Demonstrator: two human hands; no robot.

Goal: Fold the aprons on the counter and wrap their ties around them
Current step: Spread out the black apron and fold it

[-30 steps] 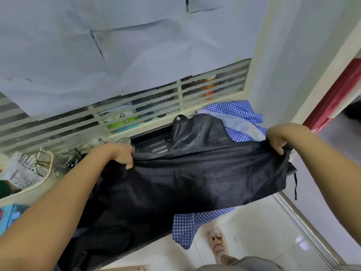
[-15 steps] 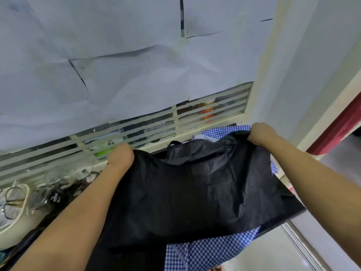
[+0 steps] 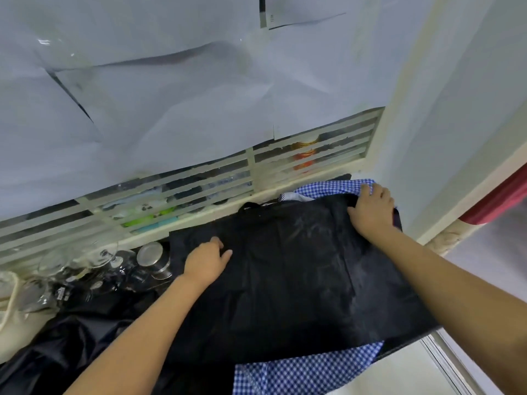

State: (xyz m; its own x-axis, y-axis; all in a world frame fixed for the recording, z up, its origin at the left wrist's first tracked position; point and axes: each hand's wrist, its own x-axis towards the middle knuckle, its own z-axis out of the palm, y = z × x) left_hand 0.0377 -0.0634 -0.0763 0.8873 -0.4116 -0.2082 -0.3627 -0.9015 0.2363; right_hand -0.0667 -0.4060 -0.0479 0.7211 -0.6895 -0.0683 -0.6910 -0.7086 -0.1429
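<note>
- A black apron [image 3: 285,275] is spread flat across the middle of the frame, on the bench [image 3: 405,345], whose dark edge shows at the lower right.
- The apron is laid over a blue checked cloth [image 3: 310,372], which is seen below its near edge and again past its far right corner.
- The left hand [image 3: 206,262] is set on the apron's left part, left of centre in the frame, with the fingers bent down onto the fabric. Whether fabric is pinched or only pressed cannot be told.
- The right hand [image 3: 372,213] is laid flat and released on the apron's far right corner, at the right of the frame. Its fingers are spread, and the fingertips [image 3: 366,189] reach onto the checked cloth.
- More black fabric [image 3: 57,354] is bunched in the lower left of the frame.
- Clear stemmed glasses [image 3: 109,256] and a round steel lid [image 3: 150,253] are seen just left of the apron, near the left hand.
- A louvred window [image 3: 199,181] is seen behind the bench, with white paper sheets [image 3: 171,104] over its upper part.
- A pale tiled floor [image 3: 399,377] is seen in the lower right.
</note>
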